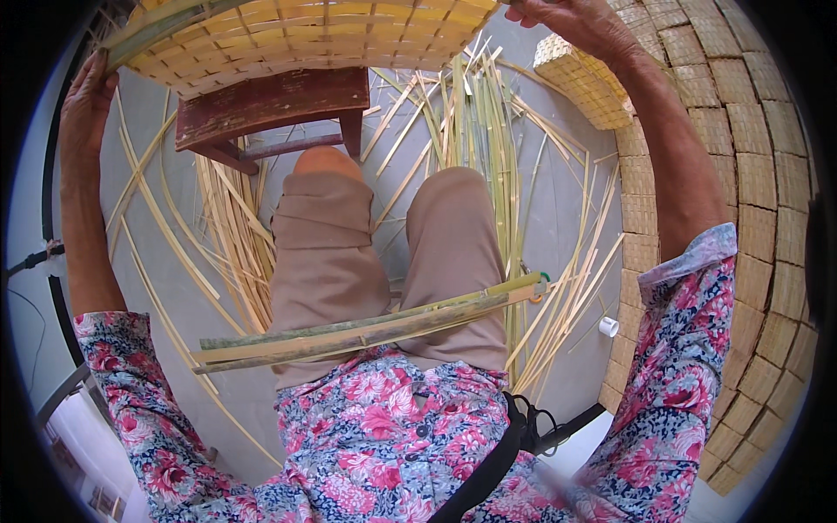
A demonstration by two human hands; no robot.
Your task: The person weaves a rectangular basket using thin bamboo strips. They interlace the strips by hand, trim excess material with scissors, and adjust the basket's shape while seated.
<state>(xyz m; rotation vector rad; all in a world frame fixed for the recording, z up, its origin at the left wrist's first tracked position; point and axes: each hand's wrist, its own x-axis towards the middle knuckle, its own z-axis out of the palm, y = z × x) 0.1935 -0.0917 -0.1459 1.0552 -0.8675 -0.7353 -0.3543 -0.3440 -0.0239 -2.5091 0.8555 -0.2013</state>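
A yellow woven bamboo basket rests on a worn red wooden stool in front of my knees. Along its upper left edge runs a bent green bamboo strip, which leaves the picture at the top. My left hand is closed on the strip's left end, thumb at the basket's corner. At the basket's far right end, my right hand has its fingers curled together; the top edge cuts it off, and what it grips is hidden. Several split bamboo pieces lie across my lap.
Loose bamboo strips are strewn over the grey floor, with a bundle left of my legs. Stacked woven baskets line the right side, beside another yellow woven piece. A small white cylinder stands near the stacks.
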